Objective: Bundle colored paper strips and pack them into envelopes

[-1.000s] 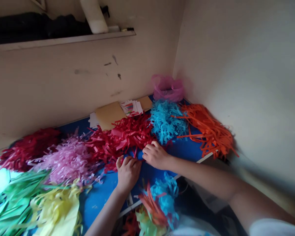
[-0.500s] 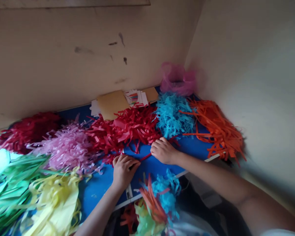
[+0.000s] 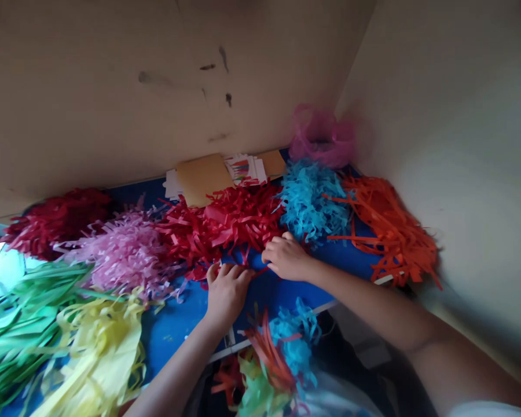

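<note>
My left hand and my right hand rest side by side on the blue table top, at the lower edge of a heap of red paper strips. A thin red paper strip runs between the fingertips of both hands. Both hands look curled around it. A sky-blue shredded paper heap lies just beyond my right hand, and a pink shredded heap lies to the left of my left hand.
An orange strip heap sits in the wall corner, with a pink plastic bag behind it. Dark red, green and yellow heaps fill the left. A brown envelope and printed papers lie behind. Mixed strips lie below the table edge.
The view has tilted down, taking the shelf out of sight. My hands have stayed close together at the red strips, and my right hand has moved slightly nearer my left.
</note>
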The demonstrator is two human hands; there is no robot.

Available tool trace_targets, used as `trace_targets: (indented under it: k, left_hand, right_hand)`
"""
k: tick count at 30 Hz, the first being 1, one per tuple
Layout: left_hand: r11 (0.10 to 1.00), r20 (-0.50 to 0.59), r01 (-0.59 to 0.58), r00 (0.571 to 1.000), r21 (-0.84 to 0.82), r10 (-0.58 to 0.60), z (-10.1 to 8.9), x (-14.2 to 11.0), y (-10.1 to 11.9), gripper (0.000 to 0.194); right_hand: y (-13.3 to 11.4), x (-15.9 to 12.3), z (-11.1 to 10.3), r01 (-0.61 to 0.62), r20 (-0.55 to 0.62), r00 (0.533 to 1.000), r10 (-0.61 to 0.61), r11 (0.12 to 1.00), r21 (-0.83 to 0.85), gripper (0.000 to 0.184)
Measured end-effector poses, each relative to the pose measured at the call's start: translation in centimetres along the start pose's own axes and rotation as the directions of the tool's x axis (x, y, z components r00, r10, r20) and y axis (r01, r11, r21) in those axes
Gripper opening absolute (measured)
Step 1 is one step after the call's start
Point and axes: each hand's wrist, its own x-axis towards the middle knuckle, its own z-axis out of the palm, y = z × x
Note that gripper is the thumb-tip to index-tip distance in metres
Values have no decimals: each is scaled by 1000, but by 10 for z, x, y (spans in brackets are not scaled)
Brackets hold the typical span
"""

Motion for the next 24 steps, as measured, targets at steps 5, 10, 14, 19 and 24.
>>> trace_targets:
  k: [5, 10, 14, 19, 24]
  left_hand:
    - [989, -36, -131, 990, 62, 133, 2, -4, 3, 34]
    - [984, -142, -134, 978, 116, 150, 3, 4, 7, 21]
    - [975, -264, -168, 943, 146, 202, -15, -1, 9, 22]
    - [922, -345, -340, 856, 183, 384, -66, -22, 14, 32]
    - [868, -374, -449, 783, 212, 496, -98, -19, 29, 26]
  right_hand:
    - [0, -9, 6, 190, -55, 979, -194, 980, -65, 23]
    - [-5, -1, 14, 217, -135, 964, -231, 970, -108, 28]
    - [-22, -14, -10, 125, -195, 971, -138, 989, -75, 21]
    - [-53, -46, -57, 87, -327, 944, 37, 930, 357, 25]
    - [-54, -42, -65, -24, 30, 999, -20, 267, 963, 47]
